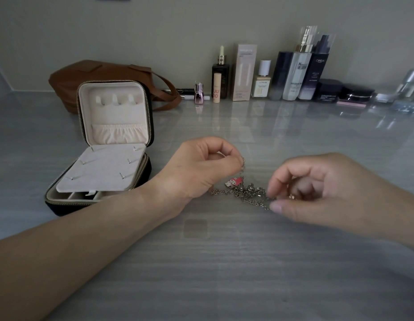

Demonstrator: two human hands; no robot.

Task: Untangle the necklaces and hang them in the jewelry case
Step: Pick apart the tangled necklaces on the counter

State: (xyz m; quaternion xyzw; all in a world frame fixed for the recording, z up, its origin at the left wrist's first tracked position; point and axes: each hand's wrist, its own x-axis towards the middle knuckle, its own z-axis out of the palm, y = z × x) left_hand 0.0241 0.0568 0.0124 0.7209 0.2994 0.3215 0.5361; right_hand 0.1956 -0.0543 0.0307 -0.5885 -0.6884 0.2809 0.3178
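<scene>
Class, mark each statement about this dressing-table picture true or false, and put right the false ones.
1. The black zip-up jewelry case stands open. True.
2. The tangled silver chain necklaces hang on the case's hooks. False: they lie knotted on the grey table, between the hands.
3. The left hand pinches a chain. True.
4. The brown leather bag lies in front of the case. False: it lies behind it.
5. The right hand rests flat, far from the chains. False: curled, it picks at them.
</scene>
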